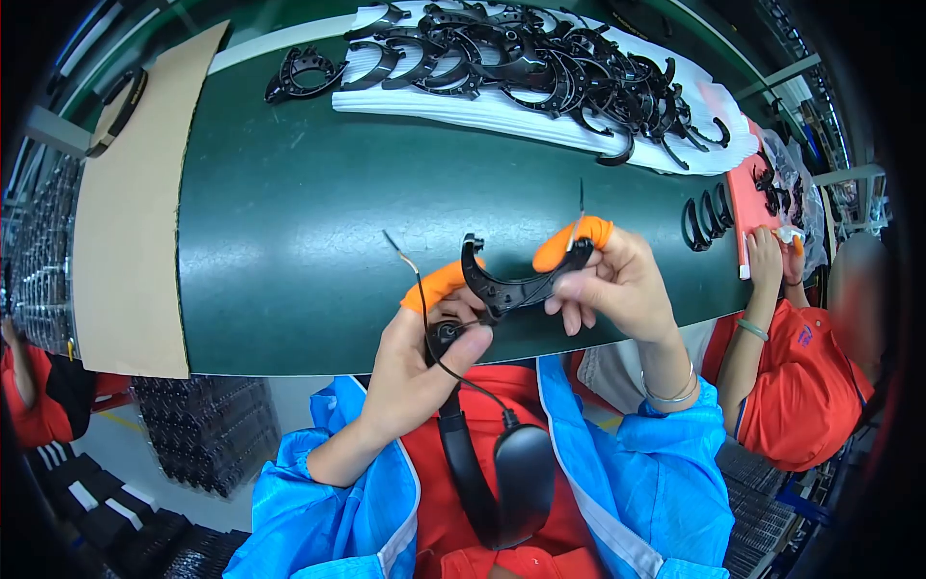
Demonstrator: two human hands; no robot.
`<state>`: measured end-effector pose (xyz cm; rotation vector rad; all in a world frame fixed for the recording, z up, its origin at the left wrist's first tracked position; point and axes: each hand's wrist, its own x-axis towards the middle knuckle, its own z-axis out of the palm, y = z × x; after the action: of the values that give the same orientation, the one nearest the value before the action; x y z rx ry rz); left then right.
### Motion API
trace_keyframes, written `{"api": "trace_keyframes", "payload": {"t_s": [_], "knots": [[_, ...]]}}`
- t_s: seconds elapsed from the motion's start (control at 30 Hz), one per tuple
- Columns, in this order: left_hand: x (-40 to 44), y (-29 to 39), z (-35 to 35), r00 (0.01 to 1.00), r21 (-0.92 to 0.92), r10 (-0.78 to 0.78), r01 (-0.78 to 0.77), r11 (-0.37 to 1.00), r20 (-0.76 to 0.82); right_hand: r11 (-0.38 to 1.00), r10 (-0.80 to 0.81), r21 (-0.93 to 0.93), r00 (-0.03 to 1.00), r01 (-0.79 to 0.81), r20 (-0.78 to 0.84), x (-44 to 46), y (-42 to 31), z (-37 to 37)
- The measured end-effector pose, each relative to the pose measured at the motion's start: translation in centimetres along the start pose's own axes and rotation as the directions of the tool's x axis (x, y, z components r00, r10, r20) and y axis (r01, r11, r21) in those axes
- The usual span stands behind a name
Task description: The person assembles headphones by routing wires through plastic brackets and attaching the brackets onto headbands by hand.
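Note:
A curved black plastic part [516,291] is held up over the table's front edge. My right hand [627,280] pinches its right end, with an orange cover on the index finger. A thin wire [582,198] sticks up past those fingertips. My left hand [415,352], also with an orange finger cover, is closed around the upper end of a black headset [468,473], right by the part's lower left side. The headset's band and oval pad [524,470] hang down before my body. A black cable [424,309] runs from the pad over my left hand to a bare tip.
Many curved black parts [540,72] lie piled on white foam [415,104] along the far side. Several more arcs [709,217] stand at right. Cardboard [135,222] covers the left end. A co-worker in red [801,386] works at a pink mat [745,203].

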<state>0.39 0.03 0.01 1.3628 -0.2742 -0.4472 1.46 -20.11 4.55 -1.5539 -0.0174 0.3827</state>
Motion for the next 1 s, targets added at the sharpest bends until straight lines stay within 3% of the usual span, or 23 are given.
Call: {"api": "trace_keyframes", "payload": {"t_s": [0.07,0.13,0.2,0.27,0.33,0.43,0.63,0.8,0.9,1.0], "knots": [[-0.9,-0.2,0.9,0.992,-0.167,0.010,-0.032,0.985,-0.129,1.000,-0.009,-0.024,1.000,0.010,0.026,-0.3,0.1,0.3],[-1.5,0.0,0.4,0.992,-0.173,-0.065,0.046,0.984,-0.109,0.999,0.026,-0.020,0.999,-0.026,0.022,-0.6,0.0,0.9],[-1.3,0.3,-0.7,0.943,-0.112,-0.294,0.312,0.943,0.156,0.996,-0.016,-0.086,1.000,0.018,0.027,-0.8,0.6,1.3],[-1.2,-0.3,-0.8,0.961,-0.066,-0.228,0.240,0.968,0.154,0.979,-0.148,-0.143,0.989,0.145,-0.013,-1.0,0.8,1.6],[-0.8,0.0,-0.7,0.966,0.146,-0.208,0.186,0.972,0.152,0.960,-0.182,-0.219,0.983,0.172,-0.025,-1.3,0.4,1.7],[-0.4,-0.3,-0.4,0.990,0.194,-0.083,0.060,0.979,0.113,0.838,-0.335,-0.476,0.940,0.265,-0.068,-1.6,0.4,1.9],[0.0,-0.9,0.0,0.988,0.237,-0.095,0.064,0.969,0.121,0.875,-0.209,-0.458,0.975,0.154,-0.070,-1.1,-0.1,1.4],[-0.2,-1.5,0.0,0.978,0.240,-0.099,0.052,0.969,0.186,0.901,-0.229,-0.380,0.973,0.209,-0.009,-1.0,1.2,1.0],[-0.3,-1.5,0.4,0.984,0.214,0.154,-0.169,0.962,0.084,0.896,-0.224,-0.387,0.974,0.216,0.027,-0.8,1.6,1.5],[-0.2,-1.6,0.2,0.991,0.211,0.126,-0.131,0.969,0.035,0.892,-0.206,-0.396,0.976,0.219,0.075,-0.7,2.1,1.8]]}}
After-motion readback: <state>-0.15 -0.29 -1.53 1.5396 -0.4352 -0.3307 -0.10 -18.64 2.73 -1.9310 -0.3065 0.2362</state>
